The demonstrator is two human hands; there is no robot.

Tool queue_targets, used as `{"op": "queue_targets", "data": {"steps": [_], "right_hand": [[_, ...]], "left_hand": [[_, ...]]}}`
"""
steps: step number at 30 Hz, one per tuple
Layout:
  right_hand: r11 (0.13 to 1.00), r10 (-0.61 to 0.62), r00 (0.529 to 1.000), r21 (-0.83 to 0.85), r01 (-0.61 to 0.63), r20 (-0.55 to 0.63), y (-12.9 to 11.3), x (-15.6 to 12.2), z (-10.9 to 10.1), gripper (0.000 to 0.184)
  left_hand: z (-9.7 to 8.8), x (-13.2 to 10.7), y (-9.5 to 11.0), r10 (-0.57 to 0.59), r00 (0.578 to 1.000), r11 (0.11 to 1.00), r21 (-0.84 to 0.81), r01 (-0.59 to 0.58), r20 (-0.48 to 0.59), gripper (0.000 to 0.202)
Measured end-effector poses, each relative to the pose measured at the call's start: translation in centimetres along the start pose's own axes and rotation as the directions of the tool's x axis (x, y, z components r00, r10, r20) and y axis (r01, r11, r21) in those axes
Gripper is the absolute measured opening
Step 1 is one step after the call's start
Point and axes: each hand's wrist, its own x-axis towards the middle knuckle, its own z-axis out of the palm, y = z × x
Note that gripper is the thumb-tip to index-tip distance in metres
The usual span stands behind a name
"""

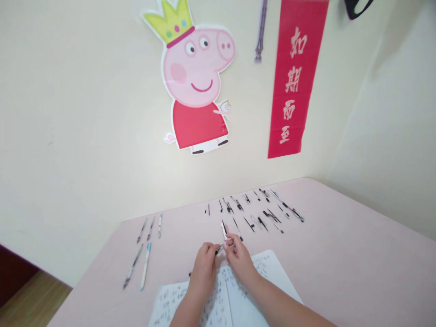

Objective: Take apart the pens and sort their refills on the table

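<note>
My left hand [204, 263] is closed around a slim pen [219, 249] with a dark grip and a clear end, most of it hidden by the fingers. My right hand [240, 260] pinches at the pen's other end, so the two hands meet over the top of an open notebook [269, 272] with handwritten pages. Just beyond the right fingertips is a small white and pink piece [224, 231] with a dark thin stick; whether the fingers touch it I cannot tell. A small dark part [190, 274] shows left of my left wrist.
Several pen parts, among them a black grip piece [262, 223] and a long pen [296, 213], lie in rows at the back right. Several whole pens are at left, including a white pen with blue cap [146, 268]. The pink table [340, 254] meets the wall behind.
</note>
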Motion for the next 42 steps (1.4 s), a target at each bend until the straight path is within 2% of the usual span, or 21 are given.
{"op": "queue_targets", "data": {"steps": [4, 10, 17, 23, 28, 33, 42], "right_hand": [[1.0, -0.019, 0.997, 0.025, 0.017, 0.079, 0.1, 0.1, 0.0, 0.021], [0.997, 0.026, 0.994, 0.066, -0.033, 0.102, -0.3, 0.0, 0.0, 0.019], [0.997, 0.036, 0.988, 0.068, -0.047, 0.151, -0.4, -0.1, 0.0, 0.019], [0.999, -0.021, 0.987, -0.034, 0.026, 0.161, -0.3, -0.1, 0.2, 0.018], [0.994, -0.039, 0.973, -0.094, 0.062, 0.229, -0.1, 0.1, 0.1, 0.02], [0.993, -0.05, 0.963, -0.093, 0.077, 0.264, -0.5, 0.1, -0.2, 0.02], [0.994, -0.053, 0.968, -0.077, 0.074, 0.247, -0.3, 0.0, 0.0, 0.019]], "left_hand": [[0.3, -0.4, 0.2, 0.033, 0.999, 0.999, -0.013, -0.033, 0.023, 0.029], [-0.4, -0.5, 0.1, -0.116, 0.992, 0.991, 0.071, 0.112, 0.054, 0.022], [-0.6, -0.5, 0.4, -0.106, 0.989, 0.989, 0.116, 0.094, 0.102, 0.023], [-0.8, -0.4, 0.8, -0.104, 0.988, 0.976, 0.201, 0.08, 0.116, 0.023], [-1.0, -0.4, 0.9, -0.115, 0.985, 0.962, 0.262, 0.078, 0.128, 0.023], [-1.2, -0.3, 1.1, -0.134, 0.979, 0.961, 0.262, 0.09, 0.153, 0.024], [-1.0, -0.2, 1.1, -0.165, 0.974, 0.964, 0.236, 0.125, 0.156, 0.026]]}}
